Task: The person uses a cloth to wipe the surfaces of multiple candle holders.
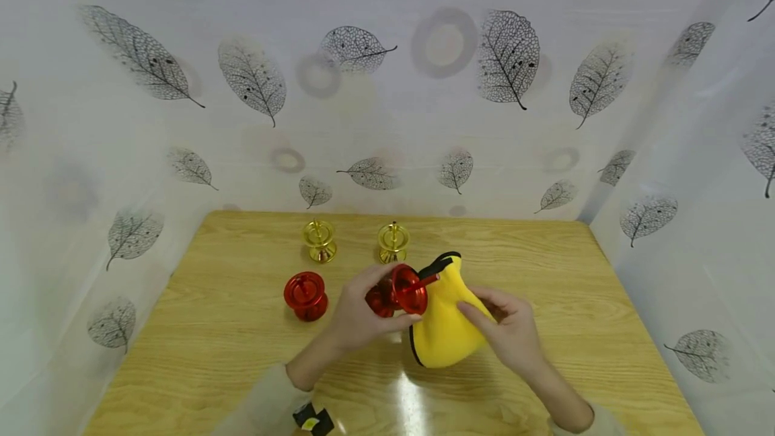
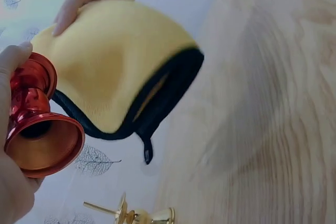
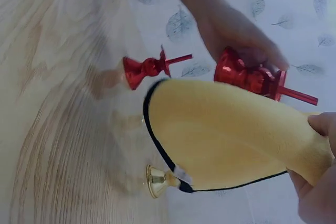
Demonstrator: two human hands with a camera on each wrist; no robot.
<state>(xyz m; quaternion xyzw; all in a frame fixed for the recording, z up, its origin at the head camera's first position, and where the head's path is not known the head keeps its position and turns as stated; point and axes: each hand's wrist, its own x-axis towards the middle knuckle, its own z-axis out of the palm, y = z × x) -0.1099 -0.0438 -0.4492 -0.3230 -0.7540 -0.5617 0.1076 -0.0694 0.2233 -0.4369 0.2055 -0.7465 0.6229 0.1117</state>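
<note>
My left hand (image 1: 354, 311) grips a red metallic candle holder (image 1: 409, 291), tipped so that its spike points right across a yellow cloth (image 1: 448, 332). In the left wrist view the hollow base of this candle holder (image 2: 47, 145) faces the camera. My right hand (image 1: 513, 330) pinches the cloth by its right side, thumb on top. Black trim edges the cloth, and a small black loop (image 2: 147, 149) hangs from it. In the right wrist view the cloth (image 3: 220, 135) bulges beside the held candle holder, overlapping its lower side.
A second red candle holder (image 1: 305, 296) stands upright on the wooden table (image 1: 230, 355), left of my left hand. Two gold candle holders, one at left (image 1: 319, 242) and one at right (image 1: 393, 242), stand behind. Leaf-patterned sheeting (image 1: 387, 106) surrounds the table's back and sides.
</note>
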